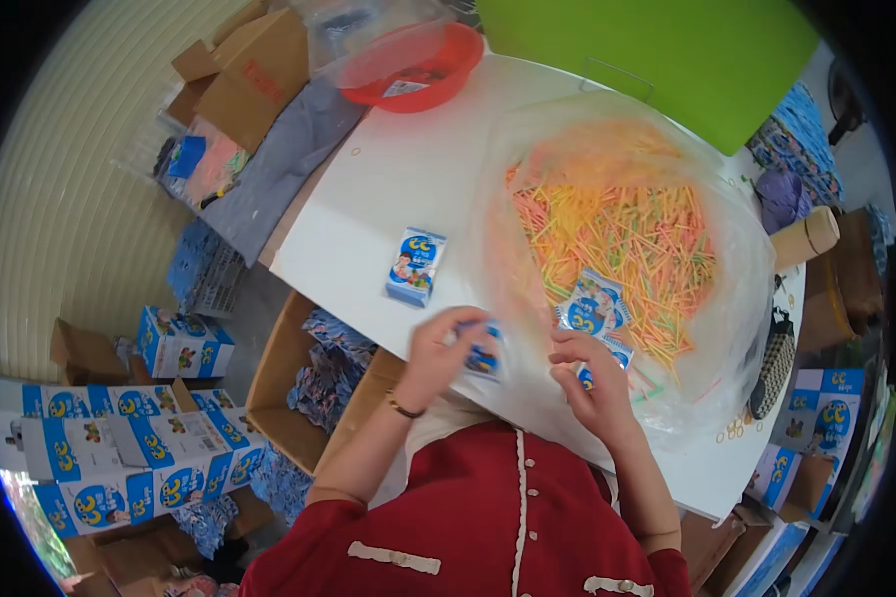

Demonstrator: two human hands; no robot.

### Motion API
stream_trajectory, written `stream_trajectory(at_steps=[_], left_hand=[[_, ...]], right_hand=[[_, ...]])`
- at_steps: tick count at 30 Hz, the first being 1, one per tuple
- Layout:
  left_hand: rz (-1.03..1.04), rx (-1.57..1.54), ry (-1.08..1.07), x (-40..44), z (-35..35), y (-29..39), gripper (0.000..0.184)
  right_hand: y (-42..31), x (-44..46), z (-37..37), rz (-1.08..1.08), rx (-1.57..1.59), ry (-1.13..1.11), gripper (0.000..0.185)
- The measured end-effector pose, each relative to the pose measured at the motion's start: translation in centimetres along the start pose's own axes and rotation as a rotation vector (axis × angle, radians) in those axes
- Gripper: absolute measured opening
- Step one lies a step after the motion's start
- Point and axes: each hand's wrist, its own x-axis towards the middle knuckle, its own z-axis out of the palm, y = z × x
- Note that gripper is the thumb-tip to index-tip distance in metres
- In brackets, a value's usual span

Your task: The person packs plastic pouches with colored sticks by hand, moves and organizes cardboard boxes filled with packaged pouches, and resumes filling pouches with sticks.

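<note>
Left arm: my forearm slants up from the lower left, a beaded bracelet (402, 404) at the wrist.
Left hand: my left hand (440, 356) is bent inward, fingers curled and grasping a blue packet (484, 356) (both are blurred, so the exact grip is hard to read).
Right arm: it angles up and inward from the lower right, the forearm bare below a red sleeve (669, 572).
Right hand: my right hand (595, 390) has its fingers bent over a lower packet (620, 352), thumb beneath, pinching it at the bag's near side.
Upper packet: another flat, shiny blue-and-white packet (595, 301) lies against the sticks, just beyond my right fingers.
Sticks: thin, straight, pink, yellow, orange and green sticks (617, 239), heaped loosely.
Bag: thin, cloudy, crinkled plastic bag (737, 289) around the heap.
Table: smooth and white (343, 209), with a blue-and-white block (415, 266) standing beyond my left hand.
</note>
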Motion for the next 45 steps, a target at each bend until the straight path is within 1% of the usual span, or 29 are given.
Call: stream_trajectory(at_steps=[1,3,4,7,8,11,13,14,16,18,19,21,24,25,27,28,30,31,33,36,39,40,42,45], left_hand=[[0.013,0.031,0.051,0.7,-1.3,-0.5,0.017],[0.313,0.450,0.119,2.3,-3.8,-0.4,0.016],[0.328,0.528,0.185,3.0,-4.2,-0.4,0.018],[0.546,1.067,0.380,4.0,-2.3,2.2,0.022],[0.590,0.994,0.355,4.5,-1.5,1.2,0.025],[0.674,0.766,0.076,6.2,3.8,1.0,0.023],[0.552,0.829,0.048,6.9,8.6,3.4,0.022],[0.509,0.829,-0.003,7.4,9.9,3.3,0.022],[0.425,0.832,-0.102,8.6,11.7,2.3,0.022],[0.366,0.777,-0.140,9.0,12.2,1.7,0.021],[0.334,0.752,-0.163,9.1,12.1,1.5,0.021],[0.441,0.721,-0.103,9.1,11.9,1.0,0.018],[0.610,0.614,0.001,9.8,11.1,0.8,0.015],[0.666,0.566,0.037,10.0,10.8,0.9,0.015],[0.367,0.315,-0.064,9.8,10.1,0.7,0.015],[0.215,0.190,-0.111,9.6,9.9,1.0,0.016],[0.102,-0.219,-0.204,8.7,9.9,1.9,0.018],[0.044,-0.424,-0.248,8.3,9.8,2.6,0.020],[-0.017,-0.464,-0.268,7.8,9.6,3.3,0.021],[-0.073,-0.510,-0.289,7.4,9.8,3.1,0.022],[-0.049,-0.570,-0.329,7.2,10.7,2.7,0.021],[-0.029,-0.591,-0.347,7.2,11.2,2.6,0.021],[-0.082,-0.622,-0.387,7.0,12.2,2.1,0.021],[-0.109,-0.623,-0.409,6.6,13.2,1.8,0.020]], right_hand=[[0.5,-0.6,-0.7,0.022,0.005,0.020,0.018],[2.1,-2.5,-2.2,0.153,0.038,0.143,0.015],[2.9,-3.4,-3.0,0.214,0.057,0.206,0.014],[4.6,-5.4,-5.5,0.374,0.168,0.383,0.010],[4.9,-5.6,-5.9,0.384,0.151,0.448,0.009],[5.3,-5.3,-7.1,0.392,0.063,0.530,0.009],[5.8,-4.7,-7.6,0.372,0.012,0.541,0.009],[6.0,-4.4,-7.8,0.361,-0.012,0.546,0.009],[6.2,-3.8,-8.4,0.390,-0.005,0.530,0.009],[6.5,-3.1,-8.9,0.413,-0.024,0.516,0.010],[6.6,-2.7,-9.2,0.420,-0.116,0.467,0.012],[7.1,-1.4,-10.0,0.438,-0.294,0.360,0.017],[10.2,0.9,-9.6,0.295,-0.711,0.242,0.030],[10.0,2.1,-9.4,0.336,-0.788,0.145,0.034],[9.2,4.3,-8.4,0.421,-0.935,-0.055,0.041],[9.4,4.6,-8.2,0.406,-0.909,-0.087,0.041],[9.9,4.9,-7.8,0.372,-0.858,-0.156,0.041],[10.0,5.2,-8.0,0.486,-0.759,-0.214,0.038],[10.1,5.5,-8.9,0.707,-0.555,-0.331,0.033],[9.7,2.7,-9.4,0.645,-0.293,-0.001,0.022],[13.3,0.2,-7.9,0.381,0.357,0.324,0.012],[13.1,-0.2,-7.7,0.347,0.351,0.353,0.015],[12.7,-0.7,-6.8,0.275,0.343,0.415,0.022],[11.0,-0.9,-6.5,0.449,0.348,0.461,0.015]])
